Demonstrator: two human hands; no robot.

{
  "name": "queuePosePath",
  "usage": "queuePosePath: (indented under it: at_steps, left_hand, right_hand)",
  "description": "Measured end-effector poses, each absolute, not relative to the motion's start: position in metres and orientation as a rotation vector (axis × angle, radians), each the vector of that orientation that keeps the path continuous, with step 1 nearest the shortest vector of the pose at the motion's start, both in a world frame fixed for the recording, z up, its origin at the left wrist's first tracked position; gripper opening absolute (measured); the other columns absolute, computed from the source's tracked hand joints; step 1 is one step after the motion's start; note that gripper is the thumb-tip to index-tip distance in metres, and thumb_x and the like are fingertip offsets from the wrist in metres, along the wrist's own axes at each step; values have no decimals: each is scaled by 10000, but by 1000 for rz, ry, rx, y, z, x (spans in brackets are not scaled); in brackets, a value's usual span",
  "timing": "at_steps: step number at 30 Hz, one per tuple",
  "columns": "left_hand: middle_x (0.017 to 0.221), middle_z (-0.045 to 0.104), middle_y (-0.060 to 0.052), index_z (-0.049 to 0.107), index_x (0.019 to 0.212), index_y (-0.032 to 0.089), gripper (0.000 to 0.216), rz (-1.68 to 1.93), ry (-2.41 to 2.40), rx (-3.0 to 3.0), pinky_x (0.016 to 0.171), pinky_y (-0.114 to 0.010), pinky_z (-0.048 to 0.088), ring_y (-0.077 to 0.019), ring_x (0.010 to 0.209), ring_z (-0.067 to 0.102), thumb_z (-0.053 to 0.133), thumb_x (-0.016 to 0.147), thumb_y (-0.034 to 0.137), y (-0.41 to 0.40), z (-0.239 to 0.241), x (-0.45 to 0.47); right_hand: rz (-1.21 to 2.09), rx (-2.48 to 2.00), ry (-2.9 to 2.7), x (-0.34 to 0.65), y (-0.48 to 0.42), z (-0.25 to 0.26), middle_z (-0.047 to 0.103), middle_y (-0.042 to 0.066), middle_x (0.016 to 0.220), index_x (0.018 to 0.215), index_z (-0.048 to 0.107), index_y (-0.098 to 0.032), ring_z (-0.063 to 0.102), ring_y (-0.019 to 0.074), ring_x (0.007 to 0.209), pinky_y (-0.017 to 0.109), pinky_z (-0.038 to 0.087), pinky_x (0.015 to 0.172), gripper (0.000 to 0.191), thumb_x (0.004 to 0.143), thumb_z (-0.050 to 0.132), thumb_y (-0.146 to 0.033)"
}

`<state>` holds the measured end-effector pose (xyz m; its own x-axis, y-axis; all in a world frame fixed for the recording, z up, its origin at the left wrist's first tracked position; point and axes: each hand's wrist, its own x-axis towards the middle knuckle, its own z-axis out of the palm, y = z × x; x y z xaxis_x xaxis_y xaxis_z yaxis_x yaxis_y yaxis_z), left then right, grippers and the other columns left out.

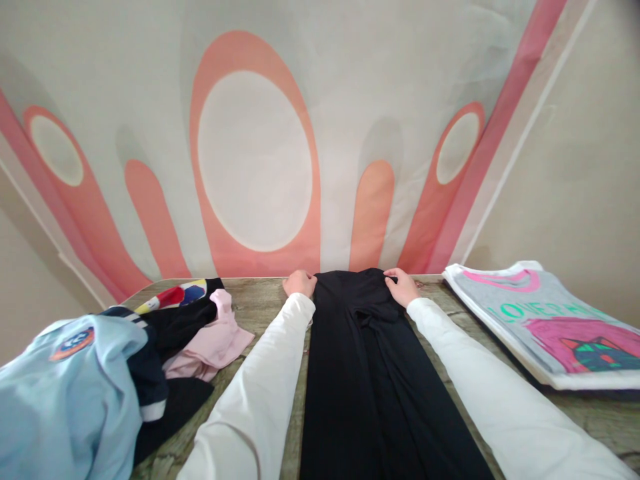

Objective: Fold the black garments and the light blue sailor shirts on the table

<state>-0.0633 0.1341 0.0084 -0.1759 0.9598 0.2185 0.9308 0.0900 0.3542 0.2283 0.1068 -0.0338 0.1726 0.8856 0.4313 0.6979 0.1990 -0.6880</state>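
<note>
My left hand (300,283) and right hand (402,288) pinch the two waist corners of the black trousers (345,373), which lie from the table's (260,300) far edge toward its near edge; folded shirts (545,320) sit near the right edge.

Middle garment (340,373): solid black. Sleeves (260,383): white. Right shirt (560,293): grey, pink collar (515,288), green lettering (543,312), dark cat print (597,355) on magenta. Left shirt (75,407): light blue, orange-and-blue badge (73,344). Small garment (217,347): pale pink. Tabletop (260,297): grey-brown woodgrain.
</note>
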Motion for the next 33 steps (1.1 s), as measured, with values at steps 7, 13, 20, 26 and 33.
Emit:
queuePosePath:
  at_steps: [7, 13, 20, 26, 33]
  left_hand:
    - [911, 674, -72, 673, 844, 240, 243, 609, 2230, 1968, 763, -304, 385, -218, 909, 588, 464, 759, 331, 131, 10, -63]
    - [894, 674, -96, 672, 814, 178, 327, 476, 2078, 1969, 712, -250, 421, -205, 884, 601, 478, 773, 438, 130, 20, -70]
    - [620, 663, -60, 622, 558, 117, 282, 180, 1787, 1812, 513, -198, 463, -137, 544, 612, 623, 694, 365, 114, 42, -67]
    - [677, 677, -49, 623, 628, 127, 166, 172, 1723, 1706, 495, -169, 462, -133, 616, 632, 608, 731, 257, 105, 46, -72]
    - [660, 671, -14, 610, 638, 148, 209, 192, 1690, 1603, 459, -139, 428, -105, 615, 629, 525, 800, 249, 105, 42, -83]
  right_hand:
    - [254, -1542, -1572, 230, 110, -37, 635, 66, 935, 898, 571, -183, 579, 183, 909, 346, 422, 860, 202, 725, 468, -175]
    - [249, -1535, -1573, 231, 111, -39, 635, 65, 934, 896, 575, -181, 578, 185, 910, 350, 424, 859, 203, 723, 469, -188]
    - [231, -1539, -1586, 231, 111, -39, 637, 74, 929, 898, 575, -171, 578, 189, 907, 344, 426, 853, 205, 727, 466, -196]
    - [233, -1549, -1584, 231, 111, -39, 637, 68, 932, 896, 571, -177, 581, 186, 905, 342, 427, 852, 198, 730, 466, -198]
    - [229, -1548, -1577, 231, 112, -40, 641, 68, 921, 885, 570, -174, 586, 177, 894, 329, 428, 850, 184, 730, 472, -185]
